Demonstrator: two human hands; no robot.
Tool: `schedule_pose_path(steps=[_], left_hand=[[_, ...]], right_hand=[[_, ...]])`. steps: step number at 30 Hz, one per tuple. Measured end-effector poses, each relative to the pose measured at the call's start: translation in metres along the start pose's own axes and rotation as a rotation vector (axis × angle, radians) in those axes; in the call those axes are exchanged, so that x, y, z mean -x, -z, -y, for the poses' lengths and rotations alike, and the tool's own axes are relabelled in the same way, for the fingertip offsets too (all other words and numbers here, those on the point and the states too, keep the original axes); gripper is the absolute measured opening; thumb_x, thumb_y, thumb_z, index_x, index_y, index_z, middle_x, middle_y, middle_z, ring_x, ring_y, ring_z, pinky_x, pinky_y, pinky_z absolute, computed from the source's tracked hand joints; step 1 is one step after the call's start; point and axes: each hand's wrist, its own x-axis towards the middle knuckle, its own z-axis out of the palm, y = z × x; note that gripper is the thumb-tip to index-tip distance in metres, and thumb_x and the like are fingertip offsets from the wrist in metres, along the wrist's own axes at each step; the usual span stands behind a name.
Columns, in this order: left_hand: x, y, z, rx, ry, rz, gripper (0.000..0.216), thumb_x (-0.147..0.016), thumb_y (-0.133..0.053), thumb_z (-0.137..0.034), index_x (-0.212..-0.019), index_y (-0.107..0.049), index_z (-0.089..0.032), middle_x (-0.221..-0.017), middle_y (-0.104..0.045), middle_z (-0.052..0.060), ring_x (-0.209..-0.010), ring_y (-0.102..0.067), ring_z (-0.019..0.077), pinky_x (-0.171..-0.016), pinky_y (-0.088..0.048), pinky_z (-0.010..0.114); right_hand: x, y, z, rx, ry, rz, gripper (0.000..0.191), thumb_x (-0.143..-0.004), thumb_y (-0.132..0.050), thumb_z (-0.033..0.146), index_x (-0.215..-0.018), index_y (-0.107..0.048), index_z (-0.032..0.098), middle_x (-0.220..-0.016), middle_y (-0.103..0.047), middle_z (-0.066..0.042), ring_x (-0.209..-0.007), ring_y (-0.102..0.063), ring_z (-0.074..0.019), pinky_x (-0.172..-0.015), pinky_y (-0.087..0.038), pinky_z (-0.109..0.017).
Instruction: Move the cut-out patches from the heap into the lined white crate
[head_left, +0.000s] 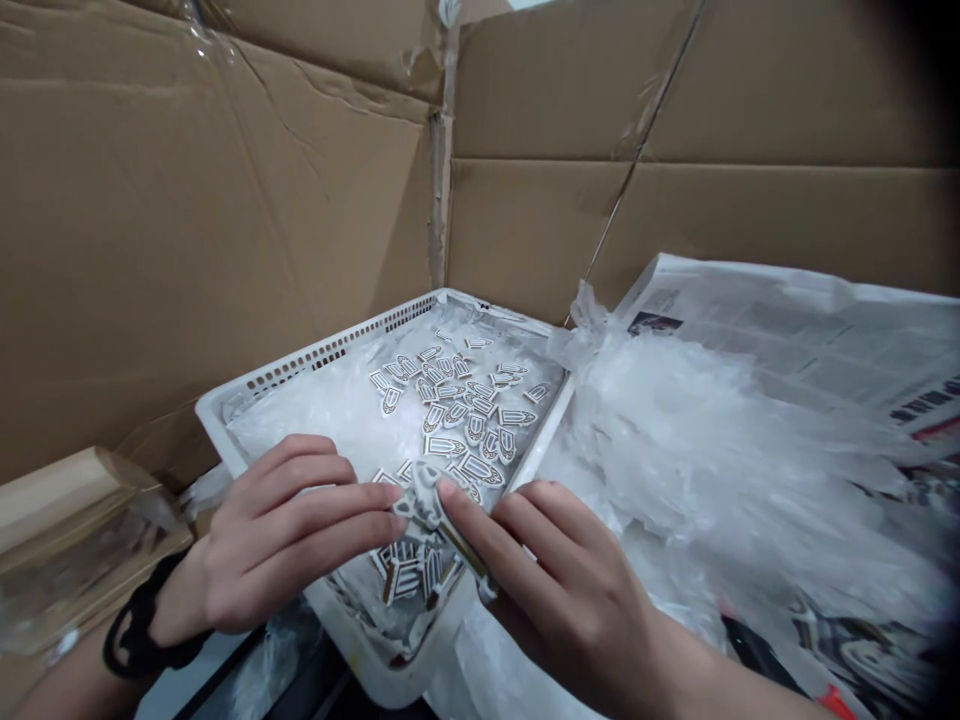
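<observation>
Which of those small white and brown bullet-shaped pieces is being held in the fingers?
The one at the white tray's near edge, pinched between left hand and right hand fingertips: piece. The others lie loose on plastic.

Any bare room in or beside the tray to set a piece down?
Free: the plastic liner in the white tray's left part, between perforated rim and badge pile. Crowded: tray centre and near corner, where left hand and right hand pinch one badge. Rightward, crumpled plastic sheet covers the newspaper.
</observation>
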Motion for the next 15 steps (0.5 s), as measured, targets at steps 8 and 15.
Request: schedule_pose_path(steps=[8, 15], left_hand=[[-0.006, -0.003, -0.006, -0.071, -0.101, -0.122, 0.028, -0.099, -0.042, -0.013, -0.105, -0.068, -0.021, -0.096, -0.074, 0.002, -0.076, -0.064, 0.0172, -0.079, -0.053, 0.038], [-0.015, -0.007, 0.0, -0.079, -0.261, -0.069, 0.026, -0.096, -0.045, -0.01, -0.107, -0.067, -0.017, -0.1, -0.074, 0.003, -0.071, -0.062, 0.0147, -0.073, -0.052, 0.035]], right_hand=[[0.006, 0.014, 0.006, 0.048, 0.068, 0.006, 0.033, -0.094, -0.037, 0.002, -0.12, -0.056, -0.004, -0.069, -0.058, -0.005, -0.062, -0.044, -0.0169, -0.055, -0.037, -0.031], [0.007, 0.023, 0.01, 0.174, 0.121, 0.067, 0.034, -0.092, -0.04, 0.002, -0.117, -0.061, -0.005, -0.071, -0.061, -0.007, -0.061, -0.046, -0.0171, -0.055, -0.039, -0.031]])
